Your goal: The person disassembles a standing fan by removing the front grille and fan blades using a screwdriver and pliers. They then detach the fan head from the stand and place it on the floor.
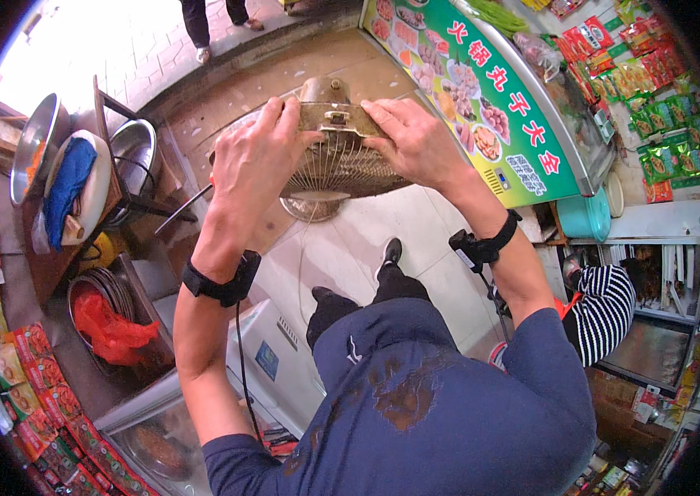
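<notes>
Fan [346, 165] with dull metal rim and thin wire guard, in front of the body, above pale tiled floor [441, 215], between both hands. Left grip [261, 153] bent around the rim, thumb turned toward the metal clip [338, 118], fingers over the upper edge, almost closed. Right grip [418, 142] on the other side of the same clip, also closed around the rim, with thumb and fingers near together. Strength of the pressing not possible to tell. Round metal disc [309, 208] just below the wires in the view; connection with the fan not clear.

Around each wrist, black band, left one [222, 279] and right one [486, 241], with small device and dark cable. At left, blue cloth [71, 186] on a pale round board, beside metal bowls [133, 153]; lower, red plastic bag [114, 326] in a pot. Near left forearm, white appliance [280, 343]. At right, green sign panel [482, 95] with food pictures on the front of a display case, teal basin [585, 217] just beside it, and person in striped clothing [606, 306]. Farther away, at the top, dark trouser legs [195, 23] of another person.
</notes>
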The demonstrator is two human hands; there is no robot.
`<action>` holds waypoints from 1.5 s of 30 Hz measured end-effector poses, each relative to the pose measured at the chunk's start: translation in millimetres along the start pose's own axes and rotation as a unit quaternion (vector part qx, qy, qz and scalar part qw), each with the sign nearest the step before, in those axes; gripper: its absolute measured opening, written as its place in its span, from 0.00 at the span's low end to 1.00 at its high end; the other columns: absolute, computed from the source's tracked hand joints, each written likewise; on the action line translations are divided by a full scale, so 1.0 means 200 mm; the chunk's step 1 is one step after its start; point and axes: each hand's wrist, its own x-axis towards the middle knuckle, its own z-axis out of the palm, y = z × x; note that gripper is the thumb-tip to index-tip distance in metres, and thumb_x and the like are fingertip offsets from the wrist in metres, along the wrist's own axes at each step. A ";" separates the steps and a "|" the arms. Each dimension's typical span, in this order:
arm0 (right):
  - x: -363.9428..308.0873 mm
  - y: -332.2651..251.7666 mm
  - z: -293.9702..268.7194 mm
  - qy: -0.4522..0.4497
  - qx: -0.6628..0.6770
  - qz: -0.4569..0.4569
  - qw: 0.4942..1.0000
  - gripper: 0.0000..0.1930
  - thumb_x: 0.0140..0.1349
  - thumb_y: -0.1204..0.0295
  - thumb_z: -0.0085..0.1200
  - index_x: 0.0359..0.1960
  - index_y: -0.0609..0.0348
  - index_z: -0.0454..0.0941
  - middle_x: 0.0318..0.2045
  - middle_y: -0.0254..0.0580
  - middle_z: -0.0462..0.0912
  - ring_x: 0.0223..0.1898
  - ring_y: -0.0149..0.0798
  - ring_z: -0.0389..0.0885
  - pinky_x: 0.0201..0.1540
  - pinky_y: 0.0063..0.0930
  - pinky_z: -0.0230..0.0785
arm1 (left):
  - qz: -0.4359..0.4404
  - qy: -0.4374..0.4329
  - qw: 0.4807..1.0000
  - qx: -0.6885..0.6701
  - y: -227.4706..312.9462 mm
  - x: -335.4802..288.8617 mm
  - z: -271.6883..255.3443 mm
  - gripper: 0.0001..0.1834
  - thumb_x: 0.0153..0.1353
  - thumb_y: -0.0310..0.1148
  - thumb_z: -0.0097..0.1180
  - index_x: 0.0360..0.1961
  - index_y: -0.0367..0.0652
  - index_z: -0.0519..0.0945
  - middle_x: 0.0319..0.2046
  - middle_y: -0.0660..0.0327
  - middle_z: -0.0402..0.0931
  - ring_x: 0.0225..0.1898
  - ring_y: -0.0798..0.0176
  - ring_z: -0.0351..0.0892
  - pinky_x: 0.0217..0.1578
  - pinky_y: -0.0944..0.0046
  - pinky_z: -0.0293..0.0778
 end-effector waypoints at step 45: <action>0.01 0.25 -0.02 -0.015 0.115 0.063 0.991 0.29 0.65 0.58 0.68 0.64 0.57 0.79 0.55 0.50 0.84 0.57 0.56 0.82 0.61 0.47 0.76 | -0.106 -0.058 0.980 -0.161 0.05 0.17 0.01 0.29 0.63 0.47 0.72 0.59 0.41 0.84 0.53 0.50 0.86 0.43 0.44 0.89 0.45 0.49 0.85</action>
